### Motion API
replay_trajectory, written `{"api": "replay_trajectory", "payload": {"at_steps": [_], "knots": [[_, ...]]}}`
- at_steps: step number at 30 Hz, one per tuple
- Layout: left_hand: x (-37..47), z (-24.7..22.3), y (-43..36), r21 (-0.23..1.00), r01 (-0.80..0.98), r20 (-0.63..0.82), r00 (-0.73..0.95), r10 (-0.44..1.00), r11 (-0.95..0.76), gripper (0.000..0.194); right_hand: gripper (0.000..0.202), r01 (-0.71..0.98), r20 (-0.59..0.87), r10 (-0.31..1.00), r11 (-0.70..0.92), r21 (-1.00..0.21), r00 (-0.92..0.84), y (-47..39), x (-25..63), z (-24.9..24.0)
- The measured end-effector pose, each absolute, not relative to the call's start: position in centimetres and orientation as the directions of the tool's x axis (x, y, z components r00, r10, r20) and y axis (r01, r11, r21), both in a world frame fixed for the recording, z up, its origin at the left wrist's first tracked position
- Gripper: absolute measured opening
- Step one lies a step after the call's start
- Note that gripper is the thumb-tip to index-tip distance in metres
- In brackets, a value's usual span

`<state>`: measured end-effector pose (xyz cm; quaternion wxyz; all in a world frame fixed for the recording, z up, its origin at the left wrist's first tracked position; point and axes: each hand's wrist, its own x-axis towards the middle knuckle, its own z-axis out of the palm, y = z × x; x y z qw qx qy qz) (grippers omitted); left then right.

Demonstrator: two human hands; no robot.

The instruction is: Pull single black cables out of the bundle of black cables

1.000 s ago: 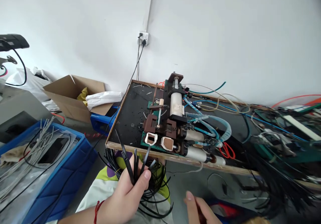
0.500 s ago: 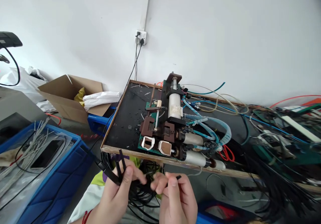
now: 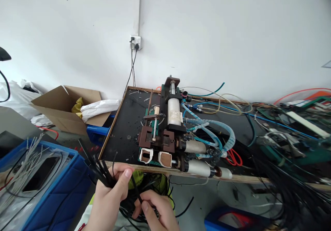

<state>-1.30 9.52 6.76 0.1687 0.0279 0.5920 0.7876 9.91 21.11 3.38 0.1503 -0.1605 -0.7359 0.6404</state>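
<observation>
My left hand (image 3: pixel 107 200) is closed around a bundle of black cables (image 3: pixel 101 170), whose ends stick up past its fingers. My right hand (image 3: pixel 161 210), lower and to the right, pinches one black cable (image 3: pixel 136 188) that slants up toward the left fingertips. More black cables hang tangled below and behind both hands, over my lap. Just beyond them, at the bench edge, stands a pneumatic machine with a white cylinder (image 3: pixel 174 111), brown jaws (image 3: pixel 145 136) and two white-edged pads (image 3: pixel 164 159). Neither hand touches it.
The black bench top (image 3: pixel 117 120) carries scattered scraps. Blue air hoses (image 3: pixel 229 134) loop right of the machine, near a heap of black cables (image 3: pixel 287 189). To the left are a blue bin (image 3: pixel 60 186) with pale strands and a phone, and an open cardboard box (image 3: pixel 58 115).
My right hand has moved left and slightly down, and a length of black cable now shows between the hands. My left hand has shifted a little left; the view has also shifted.
</observation>
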Motion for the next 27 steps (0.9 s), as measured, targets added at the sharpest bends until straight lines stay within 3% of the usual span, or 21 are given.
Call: {"api": "replay_trajectory", "payload": {"at_steps": [2,4,7,9,15,27], "knots": [[-1.5,7.0,9.8,0.938,-0.236,-0.146,-0.933,0.329,-0.253,0.036,0.046,0.008,0.011,0.344,0.053,-0.999,-0.939,20.9,9.1,2.6],[-1.8,7.6,10.1,0.920,-0.255,-0.139,-0.923,0.359,-0.299,0.037,0.048,-0.077,0.021,0.319,-0.163,-0.984,-0.947,20.4,8.0,1.9],[-2.3,8.9,10.5,0.864,-0.288,-0.128,-0.919,0.373,-0.413,0.034,0.041,-0.219,-0.008,0.349,-0.606,-0.765,-0.937,19.7,6.2,1.2],[-2.7,9.6,10.7,0.832,-0.295,-0.113,-0.919,0.378,-0.470,0.031,0.035,-0.283,-0.050,0.390,-0.746,-0.602,-0.919,19.5,5.3,1.1],[-3.3,10.0,11.2,0.811,-0.283,-0.095,-0.927,0.363,-0.512,0.024,0.027,-0.287,-0.112,0.369,-0.852,-0.438,-0.923,20.1,4.2,1.5],[-2.4,9.8,11.4,0.841,-0.304,-0.144,-0.923,0.358,-0.447,0.027,0.025,-0.249,-0.095,0.312,-0.879,-0.407,-0.945,20.2,3.8,2.5]]}}
